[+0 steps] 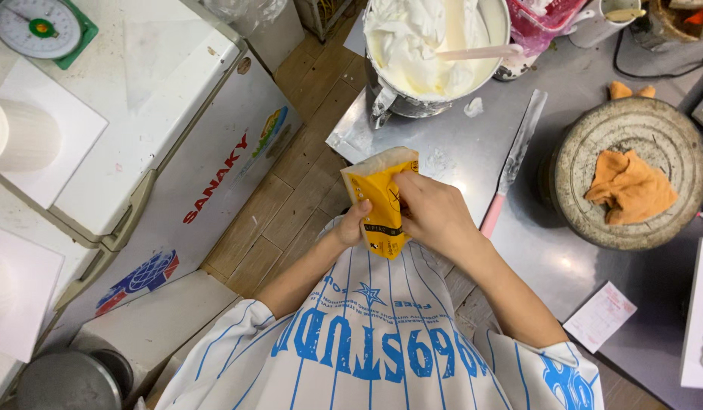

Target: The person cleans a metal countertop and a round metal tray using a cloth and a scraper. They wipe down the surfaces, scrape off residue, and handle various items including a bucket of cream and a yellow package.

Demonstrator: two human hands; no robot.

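Head view: yellow pouch (380, 203) upright between both hands, left hand (353, 225) pinching its lower edge, right hand (433, 211) clamped on its side.

Pouch (382, 201) held between both hands above table (548, 250) edge; mixing bowl (435, 53) behind, spatula (511, 163) right, turntable (630, 182) with cloth (630, 186) farther right; freezer (139, 129) left.
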